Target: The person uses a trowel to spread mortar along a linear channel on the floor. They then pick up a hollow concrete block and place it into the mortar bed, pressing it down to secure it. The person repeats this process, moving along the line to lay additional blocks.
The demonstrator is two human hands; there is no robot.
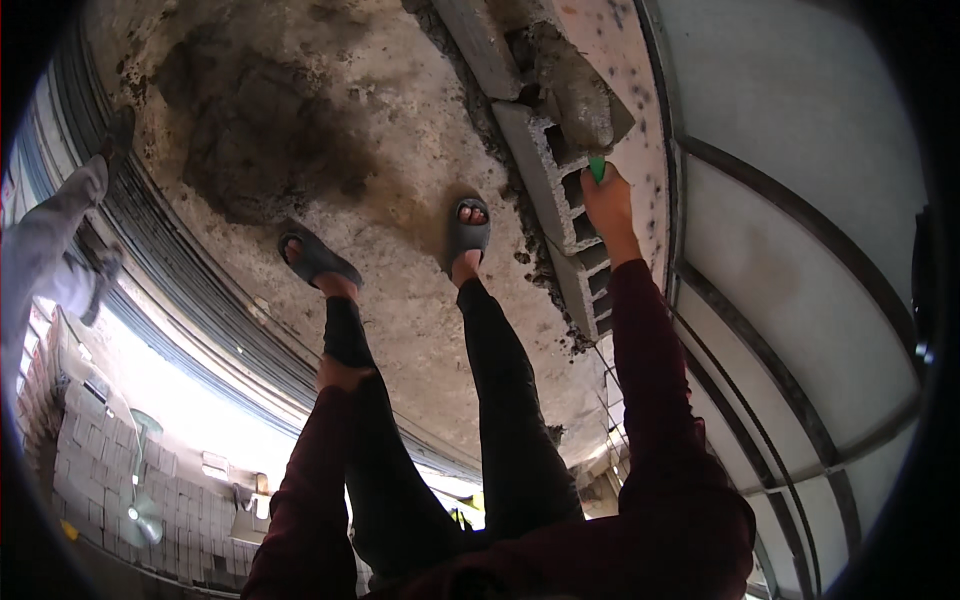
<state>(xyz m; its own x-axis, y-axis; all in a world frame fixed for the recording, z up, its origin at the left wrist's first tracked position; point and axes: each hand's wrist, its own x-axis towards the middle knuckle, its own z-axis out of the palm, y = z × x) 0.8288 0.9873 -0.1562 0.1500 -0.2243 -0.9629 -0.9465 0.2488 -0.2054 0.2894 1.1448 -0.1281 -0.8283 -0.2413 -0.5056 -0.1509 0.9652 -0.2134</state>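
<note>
The right hand (608, 203) has its grip wrapped round the green handle (597, 168), over the hollow blocks (535, 165) and beside the mortar (578, 95). The handle looks stiff, light and perhaps slippery, best held mid-length. The left hand (342, 376) is at the knee (348, 342), its grip unclear

Left of the concrete block row (524, 140), bare floor (400, 90) leaves a hand room, broken by sandalled feet (469, 235) and a dark heap (260, 130). Right of the row, a panelled wall (790, 90) bars passage; atop it, a grey lump (577, 90) covers some hollows, their depth hard to judge.
</note>
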